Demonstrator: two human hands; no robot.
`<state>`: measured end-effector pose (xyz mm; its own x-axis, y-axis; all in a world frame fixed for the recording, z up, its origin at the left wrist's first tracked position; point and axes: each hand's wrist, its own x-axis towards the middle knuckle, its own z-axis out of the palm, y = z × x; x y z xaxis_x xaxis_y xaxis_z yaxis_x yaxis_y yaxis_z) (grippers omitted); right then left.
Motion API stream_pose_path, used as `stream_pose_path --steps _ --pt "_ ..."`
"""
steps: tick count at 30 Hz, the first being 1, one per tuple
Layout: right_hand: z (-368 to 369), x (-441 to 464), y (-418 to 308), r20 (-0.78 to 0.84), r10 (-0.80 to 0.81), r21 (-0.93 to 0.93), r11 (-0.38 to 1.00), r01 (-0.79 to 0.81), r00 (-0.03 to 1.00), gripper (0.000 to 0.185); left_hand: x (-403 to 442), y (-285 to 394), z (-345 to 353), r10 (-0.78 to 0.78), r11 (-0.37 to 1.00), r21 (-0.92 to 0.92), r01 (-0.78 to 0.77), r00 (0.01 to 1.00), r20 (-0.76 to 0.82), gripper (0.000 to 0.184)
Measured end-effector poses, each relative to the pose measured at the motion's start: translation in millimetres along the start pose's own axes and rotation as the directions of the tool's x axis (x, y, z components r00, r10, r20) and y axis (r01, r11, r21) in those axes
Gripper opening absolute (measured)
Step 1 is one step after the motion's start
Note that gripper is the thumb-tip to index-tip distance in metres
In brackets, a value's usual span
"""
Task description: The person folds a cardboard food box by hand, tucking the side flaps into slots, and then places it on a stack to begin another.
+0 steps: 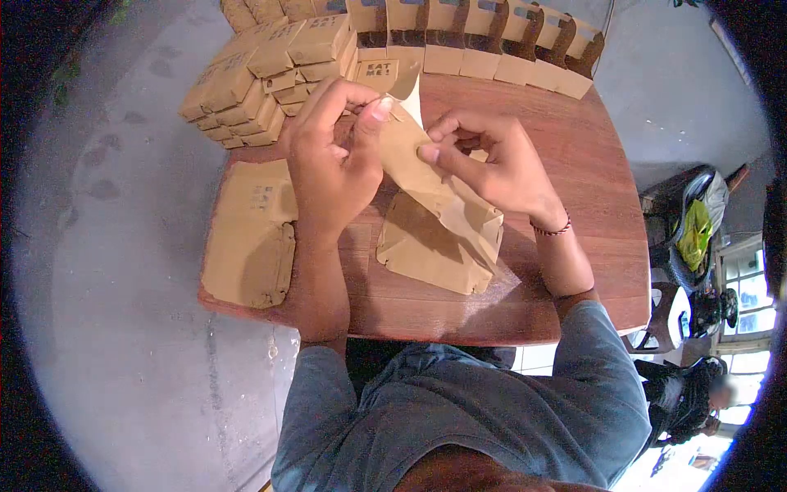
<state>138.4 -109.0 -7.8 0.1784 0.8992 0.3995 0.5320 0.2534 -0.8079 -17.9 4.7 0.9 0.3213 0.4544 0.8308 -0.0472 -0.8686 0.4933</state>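
A brown cardboard box, partly folded, rests on the wooden table in front of me. Its long flap or lid panel stands raised and tilted between my hands, with a white inner face showing at the top. My left hand pinches the upper left corner of this panel between thumb and fingers. At the panel's right edge, my right hand has its thumb and curled fingers closed on the cardboard. Just behind the raised panel, part of a box printed "EAT ME!" shows.
Flat cardboard blanks lie on the table's left side. Stacked closed boxes stand at the back left. A row of cardboard carriers with dark cut-outs lines the far edge. A chair and another person are to the right.
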Motion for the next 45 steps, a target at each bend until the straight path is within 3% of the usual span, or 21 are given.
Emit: stream_pose_path --steps 5,8,10,11,13,17,20,25,33,45 --pt "-5.7 0.1 -7.9 0.075 0.139 0.127 0.981 -0.148 0.987 0.019 -0.2 1.4 0.4 -0.107 0.993 -0.043 0.109 0.994 0.032 0.011" --pt "-9.6 4.8 -7.0 0.02 0.175 0.273 0.946 -0.174 0.984 0.018 5.5 -5.7 -6.0 0.005 0.998 -0.066 -0.006 1.0 -0.015 0.017" --pt "-11.5 7.9 -3.9 -0.041 0.161 0.278 0.95 -0.144 0.986 0.018 10.4 4.0 -19.7 0.271 0.955 0.06 -0.289 0.94 0.21 0.027" --pt "-13.2 9.3 -0.8 -0.056 0.151 0.309 0.942 -0.127 0.987 0.018 9.3 7.8 -21.6 0.277 0.954 0.053 -0.294 0.938 0.211 0.027" --pt "-15.0 9.7 -1.5 -0.078 0.14 0.339 0.935 -0.106 0.987 0.017 7.3 13.6 -24.0 0.246 0.948 0.062 -0.312 0.844 0.477 0.033" --pt "-15.2 6.0 -6.9 -0.097 0.165 0.428 0.897 -0.108 0.981 0.015 2.0 13.0 -13.6 0.187 0.971 0.056 -0.234 0.881 0.434 0.039" --pt "-18.4 4.5 -7.6 -0.099 0.176 0.433 0.894 -0.117 0.979 0.014 4.7 4.2 -7.8 0.27 0.952 0.038 -0.304 0.89 0.368 0.04" --pt "-19.6 -0.3 -18.2 -0.076 0.212 0.433 0.887 -0.159 0.974 0.014 3.9 0.8 -1.3 0.392 0.91 0.06 -0.411 0.898 0.198 0.024" --pt "-11.7 -1.5 -12.9 -0.123 0.073 0.435 0.9 -0.012 0.99 0.014 0.8 5.6 5.0 0.33 0.94 0.053 -0.337 0.939 0.099 0.011" --pt "-3.6 -0.3 -3.3 -0.101 0.063 0.411 0.911 -0.015 0.993 0.013 0.1 -3.6 9.6 0.347 0.938 0.01 -0.348 0.938 0.013 0.015"
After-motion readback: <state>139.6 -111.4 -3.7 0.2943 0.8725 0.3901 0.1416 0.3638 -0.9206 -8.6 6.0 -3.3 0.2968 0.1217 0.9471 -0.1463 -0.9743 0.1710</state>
